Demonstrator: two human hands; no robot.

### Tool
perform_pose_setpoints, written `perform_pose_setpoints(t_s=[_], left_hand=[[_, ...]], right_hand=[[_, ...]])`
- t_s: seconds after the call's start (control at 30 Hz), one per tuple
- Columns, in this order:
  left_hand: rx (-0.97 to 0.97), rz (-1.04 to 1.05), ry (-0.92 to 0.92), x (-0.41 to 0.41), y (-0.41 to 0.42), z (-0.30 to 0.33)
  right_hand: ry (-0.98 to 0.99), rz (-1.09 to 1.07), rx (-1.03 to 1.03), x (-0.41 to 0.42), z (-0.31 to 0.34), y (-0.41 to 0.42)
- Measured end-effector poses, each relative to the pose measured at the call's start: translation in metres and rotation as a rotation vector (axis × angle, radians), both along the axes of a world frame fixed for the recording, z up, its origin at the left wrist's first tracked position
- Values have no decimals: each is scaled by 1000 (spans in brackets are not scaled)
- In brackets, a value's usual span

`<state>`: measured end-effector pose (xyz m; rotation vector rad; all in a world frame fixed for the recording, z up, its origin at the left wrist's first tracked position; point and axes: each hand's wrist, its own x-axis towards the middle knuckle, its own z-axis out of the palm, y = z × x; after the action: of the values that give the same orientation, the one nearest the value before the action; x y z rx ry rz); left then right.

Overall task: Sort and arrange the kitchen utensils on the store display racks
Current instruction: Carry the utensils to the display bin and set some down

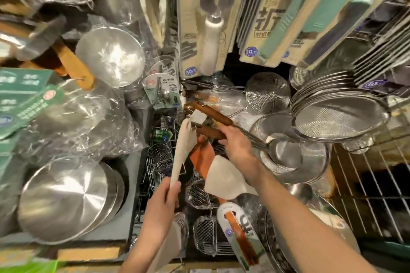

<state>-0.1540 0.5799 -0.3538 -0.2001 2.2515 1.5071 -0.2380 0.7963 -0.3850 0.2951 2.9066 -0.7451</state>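
My left hand (163,200) grips the lower part of a pale wooden spatula (183,150), which points up and away over the middle bin. My right hand (236,143) holds two steel ladles by their dark brown wooden handles (213,115), their bowls (285,153) lying to the right over a stack of strainers. A white label (197,116) hangs at the handle ends. Below my right wrist lie an orange-handled utensil (200,157) and a second pale spatula blade (226,180).
Stacked steel pans (66,201) and plastic-wrapped pots (73,122) fill the left shelf. Mesh strainers (337,115) pile up at right, beside a wire rack (372,195). Small wire baskets (205,232) fill the middle bin. Packaged knives (210,17) hang above.
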Motion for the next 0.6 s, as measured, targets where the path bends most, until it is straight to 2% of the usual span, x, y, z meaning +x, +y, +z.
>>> perform_pose_setpoints(t_s=[0.13,0.2,0.37,0.5,0.6], left_hand=[[13,-13,61,3,6,13],[57,-17,95,6,11,25],[131,4,173,7,15,64],[186,45,238,4,12,104],[242,36,255,7,10,141]], right_hand=[[167,-19,-229,28,34,-3],[214,-32,-261,37,54,-5],[218,-83,-471,53,118,-5],[301,-110,-527,66,180,0],[263,-97,-521,71,230,-6]])
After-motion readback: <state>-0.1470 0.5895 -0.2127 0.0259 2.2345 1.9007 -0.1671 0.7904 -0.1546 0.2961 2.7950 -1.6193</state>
